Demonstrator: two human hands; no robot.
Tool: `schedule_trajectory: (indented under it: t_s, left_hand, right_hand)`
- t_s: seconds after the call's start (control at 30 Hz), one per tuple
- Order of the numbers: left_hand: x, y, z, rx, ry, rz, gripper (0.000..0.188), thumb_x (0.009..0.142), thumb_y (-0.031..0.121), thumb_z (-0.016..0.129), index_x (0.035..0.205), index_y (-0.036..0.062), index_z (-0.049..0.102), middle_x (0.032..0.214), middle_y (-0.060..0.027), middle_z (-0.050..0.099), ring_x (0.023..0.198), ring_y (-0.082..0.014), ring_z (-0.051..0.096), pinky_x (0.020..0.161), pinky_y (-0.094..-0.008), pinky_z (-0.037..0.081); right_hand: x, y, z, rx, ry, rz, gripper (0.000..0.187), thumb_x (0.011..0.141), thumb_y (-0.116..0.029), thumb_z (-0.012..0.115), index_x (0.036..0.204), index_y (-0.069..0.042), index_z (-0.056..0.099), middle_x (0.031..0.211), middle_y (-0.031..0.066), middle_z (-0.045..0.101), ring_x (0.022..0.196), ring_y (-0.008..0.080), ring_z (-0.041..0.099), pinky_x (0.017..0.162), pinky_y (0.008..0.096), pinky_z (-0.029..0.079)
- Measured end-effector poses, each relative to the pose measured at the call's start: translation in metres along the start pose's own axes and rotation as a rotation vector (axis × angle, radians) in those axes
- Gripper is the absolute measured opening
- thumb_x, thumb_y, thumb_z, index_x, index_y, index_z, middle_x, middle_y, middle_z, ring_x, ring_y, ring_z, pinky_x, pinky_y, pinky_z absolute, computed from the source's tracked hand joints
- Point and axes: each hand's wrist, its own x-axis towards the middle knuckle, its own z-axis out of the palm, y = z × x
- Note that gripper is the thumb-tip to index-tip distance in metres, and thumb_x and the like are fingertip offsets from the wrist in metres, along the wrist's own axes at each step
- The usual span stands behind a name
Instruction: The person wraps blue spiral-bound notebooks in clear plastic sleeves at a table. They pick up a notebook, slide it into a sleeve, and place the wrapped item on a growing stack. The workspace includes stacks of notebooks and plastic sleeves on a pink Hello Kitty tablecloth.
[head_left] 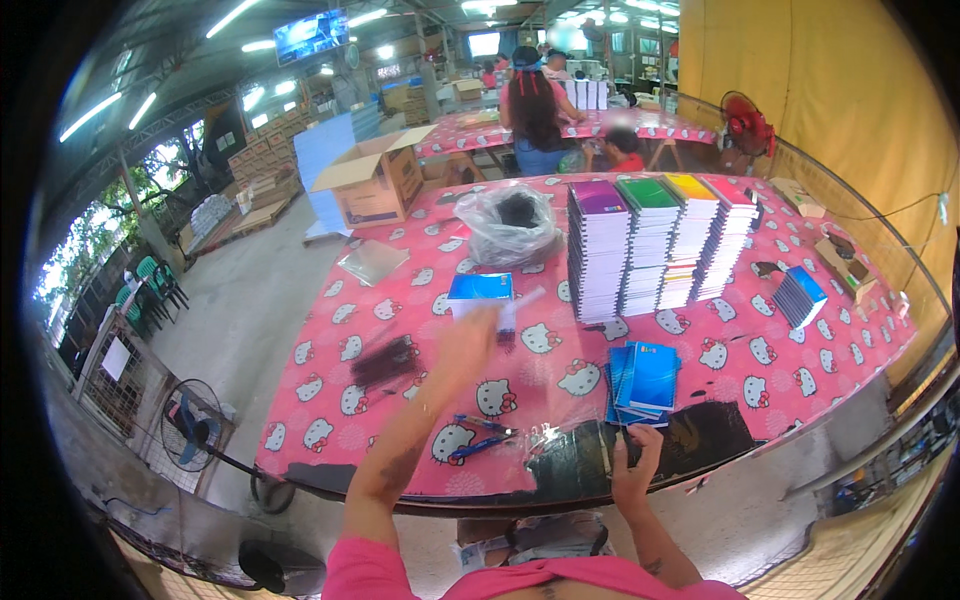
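Two hands busy: left hand (482,320) blurred at the blue-topped stack (478,286), probably reaching; right hand (636,468) beside blue notebooks (652,376). Both grips unreadable; next likely wants careful pinching.

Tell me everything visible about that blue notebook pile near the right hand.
The blue notebook pile lies on the pink patterned tablecloth, its near end by a dark patch. The notebooks look closed, with shiny-looking covers, stacked unevenly; pale marks show on the top one. The right hand is at its near edge; contact is unclear.
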Motion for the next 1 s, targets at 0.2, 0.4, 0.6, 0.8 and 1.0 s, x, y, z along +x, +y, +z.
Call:
schedule_trajectory:
  t_s: [0.2, 0.4, 0.6, 0.8, 1.0]
  left_hand:
    - [-0.095, 0.075, -0.008, -0.374, -0.397, 0.114, 0.036, 0.089, 0.008, 0.062, 0.125, 0.008, 0.059, 0.102, -0.0183, 0.067, 0.089, -0.0384, 0.067, 0.075, -0.0471, 0.054]
    - [-0.144, 0.079, 0.021, -0.584, -0.176, 0.032, 0.046, 0.091, 0.009, 0.064, 0.136, 0.0066, 0.053, 0.122, -0.0205, 0.056, 0.105, -0.0369, 0.061, 0.084, -0.042, 0.052]
    - [-0.166, 0.091, 0.029, -0.635, -0.156, -0.114, 0.049, 0.09, 0.0, 0.062, 0.137, 0.0084, 0.053, 0.119, -0.0198, 0.054, 0.104, -0.0362, 0.058, 0.089, -0.0414, 0.049]
    - [-0.17, 0.095, 0.056, -0.54, 0.01, -0.109, 0.048, 0.092, -0.004, 0.058, 0.138, 0.0089, 0.051, 0.124, -0.0218, 0.048, 0.108, -0.0389, 0.053, 0.089, -0.0434, 0.048]
    - [-0.169, 0.093, 0.043, -0.672, -0.185, -0.164, 0.05, 0.093, 0.001, 0.059, 0.141, 0.0109, 0.049, 0.125, -0.021, 0.052, 0.111, -0.0399, 0.055, 0.092, -0.0435, 0.047]
  right_hand:
    - [0.031, -0.038, 0.023, 0.196, -0.238, 0.16, 0.07, 0.08, -0.006, 0.08, 0.14, -0.001, 0.043, 0.129, 0.0181, 0.055, 0.118, 0.0256, 0.055, 0.098, 0.0366, 0.046]
    - [0.018, -0.008, 0.03, 0.44, -0.425, 0.425, 0.069, 0.085, -0.006, 0.077, 0.143, -0.006, 0.041, 0.116, 0.0108, 0.06, 0.109, 0.0164, 0.058, 0.086, 0.03, 0.052]
    - [0.012, -0.014, 0.034, 0.599, -0.347, 0.402, 0.052, 0.087, 0.0, 0.071, 0.132, -0.005, 0.047, 0.109, 0.009, 0.06, 0.103, 0.0152, 0.058, 0.092, 0.0296, 0.047]
    - [0.008, -0.018, 0.036, 0.411, -0.49, 0.324, 0.043, 0.087, 0.005, 0.068, 0.126, -0.004, 0.052, 0.118, 0.0088, 0.063, 0.111, 0.0202, 0.059, 0.1, 0.0315, 0.044]
    - [0.018, -0.015, 0.029, 0.32, -0.615, 0.438, 0.022, 0.089, -0.004, 0.072, 0.11, -0.002, 0.067, 0.1, 0.0055, 0.067, 0.095, 0.0122, 0.06, 0.086, 0.0273, 0.046]
